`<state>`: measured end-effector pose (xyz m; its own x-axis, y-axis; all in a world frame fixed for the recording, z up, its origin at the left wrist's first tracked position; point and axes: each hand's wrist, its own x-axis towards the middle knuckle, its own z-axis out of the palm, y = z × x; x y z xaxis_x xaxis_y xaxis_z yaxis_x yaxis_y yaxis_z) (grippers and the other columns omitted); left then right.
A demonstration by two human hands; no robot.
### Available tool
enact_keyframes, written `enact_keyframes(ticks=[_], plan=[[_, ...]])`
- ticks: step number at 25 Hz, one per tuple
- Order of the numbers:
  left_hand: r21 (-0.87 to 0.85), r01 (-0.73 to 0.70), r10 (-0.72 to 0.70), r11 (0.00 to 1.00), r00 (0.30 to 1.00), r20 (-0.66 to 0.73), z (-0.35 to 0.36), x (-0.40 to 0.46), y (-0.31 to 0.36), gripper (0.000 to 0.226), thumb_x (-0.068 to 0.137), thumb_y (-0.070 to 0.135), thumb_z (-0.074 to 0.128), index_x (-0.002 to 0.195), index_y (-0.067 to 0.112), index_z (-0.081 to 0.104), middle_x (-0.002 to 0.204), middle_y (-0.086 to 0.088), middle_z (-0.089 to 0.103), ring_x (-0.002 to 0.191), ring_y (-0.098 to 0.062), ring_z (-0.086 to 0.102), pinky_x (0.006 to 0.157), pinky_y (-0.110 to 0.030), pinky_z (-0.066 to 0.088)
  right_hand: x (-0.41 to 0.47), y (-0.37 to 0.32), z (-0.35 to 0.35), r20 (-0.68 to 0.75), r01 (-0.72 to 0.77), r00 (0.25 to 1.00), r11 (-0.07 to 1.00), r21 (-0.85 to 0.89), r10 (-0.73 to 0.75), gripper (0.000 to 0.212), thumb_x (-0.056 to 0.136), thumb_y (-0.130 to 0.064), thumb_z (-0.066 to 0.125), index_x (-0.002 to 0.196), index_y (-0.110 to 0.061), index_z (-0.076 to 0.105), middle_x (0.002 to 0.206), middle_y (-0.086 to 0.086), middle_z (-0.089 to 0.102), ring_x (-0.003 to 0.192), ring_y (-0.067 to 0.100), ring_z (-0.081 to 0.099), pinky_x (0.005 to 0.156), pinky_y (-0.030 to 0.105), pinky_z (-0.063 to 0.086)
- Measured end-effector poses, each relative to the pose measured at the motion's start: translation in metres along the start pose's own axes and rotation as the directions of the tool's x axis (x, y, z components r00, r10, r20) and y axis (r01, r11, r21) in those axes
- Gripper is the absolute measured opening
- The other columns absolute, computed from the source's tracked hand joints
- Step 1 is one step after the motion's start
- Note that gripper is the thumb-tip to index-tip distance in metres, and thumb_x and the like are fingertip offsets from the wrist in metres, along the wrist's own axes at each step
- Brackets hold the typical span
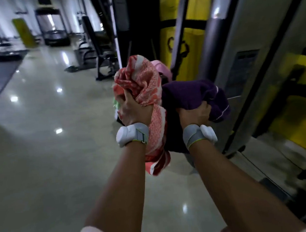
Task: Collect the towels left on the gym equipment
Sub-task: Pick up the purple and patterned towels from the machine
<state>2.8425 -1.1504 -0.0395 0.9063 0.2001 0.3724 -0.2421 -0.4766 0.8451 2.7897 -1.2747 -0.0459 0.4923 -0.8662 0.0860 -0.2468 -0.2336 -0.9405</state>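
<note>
A bundle of towels is held out in front at arm's length, above the floor. The red-and-white patterned towel (pixel 145 90) is clenched in the left hand (pixel 131 110), and the dark purple towel (pixel 189 96) is gripped from below by the right hand (pixel 195 114); a pink towel (pixel 162 67) shows behind them. Wide open room is offered to the left by the glossy pale floor (pixel 38 146). The right side is closed off by grey machine frames (pixel 254 48) with yellow panels (pixel 192 45). A black bench (pixel 100 51) and blurred equipment stand further back. No writing can be read.
</note>
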Motion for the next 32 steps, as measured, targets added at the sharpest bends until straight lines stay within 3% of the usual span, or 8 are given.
enact_keyframes(ticks=[5, 11, 15, 18, 24, 32], plan=[[0.047, 0.096, -0.087, 0.994, 0.983, -0.162, -0.039, 0.106, -0.081, 0.088, 0.068, 0.052, 0.073, 0.141, 0.022, 0.036, 0.145, -0.012, 0.036, 0.107, -0.042, 0.056, 0.091, -0.047, 0.046, -0.018, -0.046, 0.141, 0.201, 0.064, 0.976, 0.996, 0.069, -0.077, 0.066, 0.072, -0.028, 0.072, 0.129, -0.009, 0.045, 0.132, 0.012, 0.046, 0.114, 0.036, 0.053, 0.095, 0.042, 0.043], [0.087, 0.121, -0.096, 0.989, 0.965, -0.245, -0.081, 0.255, -0.152, 0.085, 0.070, 0.050, 0.074, 0.140, 0.018, 0.037, 0.148, -0.012, 0.031, 0.107, -0.043, 0.056, 0.093, -0.047, 0.044, -0.032, -0.116, 0.316, 0.275, 0.084, 0.955, 0.991, 0.107, -0.111, 0.068, 0.070, -0.028, 0.071, 0.130, -0.010, 0.044, 0.134, 0.009, 0.045, 0.115, 0.036, 0.053, 0.095, 0.045, 0.042], [0.088, 0.191, -0.157, 0.978, 0.943, -0.295, -0.099, 0.362, -0.211, 0.085, 0.068, 0.051, 0.074, 0.138, 0.021, 0.037, 0.138, -0.011, 0.038, 0.105, -0.044, 0.056, 0.098, -0.050, 0.043, -0.033, -0.154, 0.433, 0.340, 0.068, 0.936, 0.995, 0.072, -0.088, 0.070, 0.071, -0.029, 0.070, 0.133, -0.012, 0.042, 0.137, 0.007, 0.043, 0.116, 0.034, 0.052, 0.101, 0.049, 0.039], [0.090, 0.203, -0.168, 0.975, 0.940, -0.298, -0.093, 0.411, -0.242, 0.081, 0.069, 0.047, 0.074, 0.136, 0.020, 0.039, 0.132, -0.011, 0.040, 0.105, -0.044, 0.056, 0.099, -0.052, 0.042, -0.020, -0.159, 0.496, 0.388, 0.069, 0.916, 0.993, 0.097, -0.101, 0.072, 0.067, -0.029, 0.071, 0.131, -0.011, 0.043, 0.136, 0.008, 0.043, 0.116, 0.035, 0.052, 0.101, 0.050, 0.040], [0.101, 0.233, -0.193, 0.967, 0.933, -0.304, -0.039, 0.614, -0.318, 0.079, 0.068, 0.046, 0.074, 0.134, 0.021, 0.039, 0.129, -0.011, 0.041, 0.102, -0.044, 0.057, 0.099, -0.052, 0.042, 0.061, -0.209, 0.699, 0.411, 0.054, 0.907, 0.993, 0.108, -0.094, 0.068, 0.066, -0.027, 0.074, 0.126, -0.007, 0.047, 0.133, 0.008, 0.046, 0.113, 0.035, 0.053, 0.087, 0.037, 0.040], [0.047, 0.280, -0.232, 0.959, 0.869, -0.437, -0.027, 0.870, -0.408, 0.077, 0.067, 0.047, 0.075, 0.132, 0.020, 0.042, 0.128, -0.011, 0.044, 0.103, -0.043, 0.058, 0.098, -0.053, 0.044, 0.128, -0.322, 0.955, 0.532, 0.179, 0.822, 0.979, 0.103, -0.206, 0.081, 0.063, -0.031, 0.077, 0.133, -0.011, 0.041, 0.136, 0.004, 0.042, 0.117, 0.033, 0.051, 0.098, 0.046, 0.039]])
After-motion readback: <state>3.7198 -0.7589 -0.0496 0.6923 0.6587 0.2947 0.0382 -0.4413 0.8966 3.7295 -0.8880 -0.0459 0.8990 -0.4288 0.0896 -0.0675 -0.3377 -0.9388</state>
